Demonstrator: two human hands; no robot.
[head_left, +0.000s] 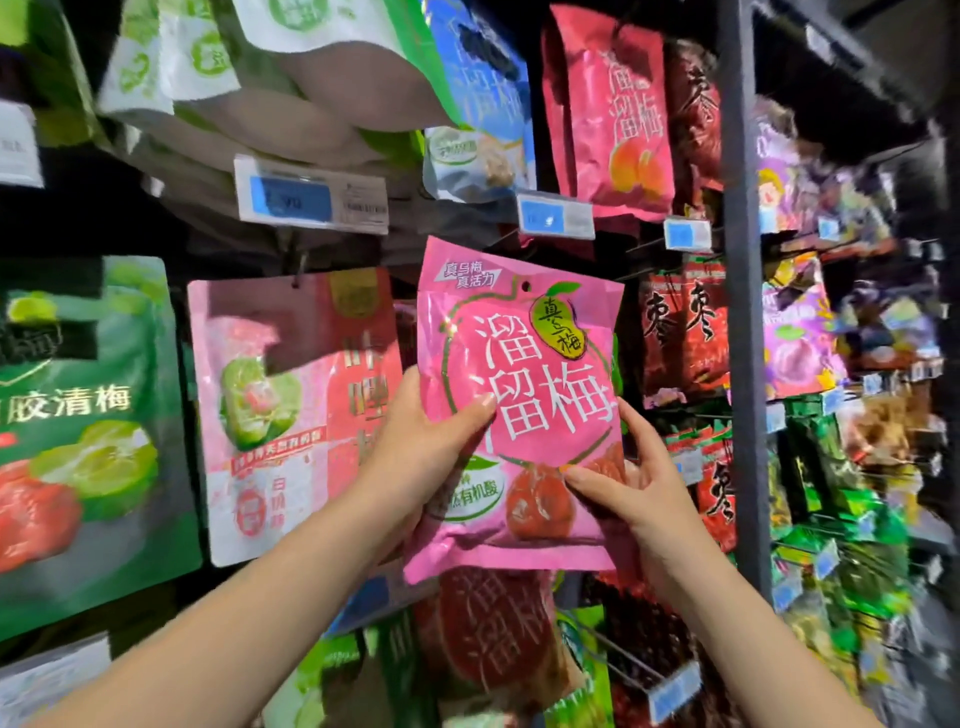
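Note:
A pink snack pouch (524, 364) with white lettering and pictured plums is held upright in front of a store display. My left hand (421, 457) grips its left edge, thumb across the front and fingers behind. My right hand (634, 478) pinches the lower right edge, thumb on the front over the plum picture. The pouch has a hang hole at its top and hangs on no hook.
Hanging snack bags fill the rack: a green pouch (78, 441) at left, a pink one (291, 405) beside it, red bags (685, 332) at right, a pink bag (613, 114) above. Price tags (311, 195) stick out on hooks. A dark upright post (743, 312) divides the shelving.

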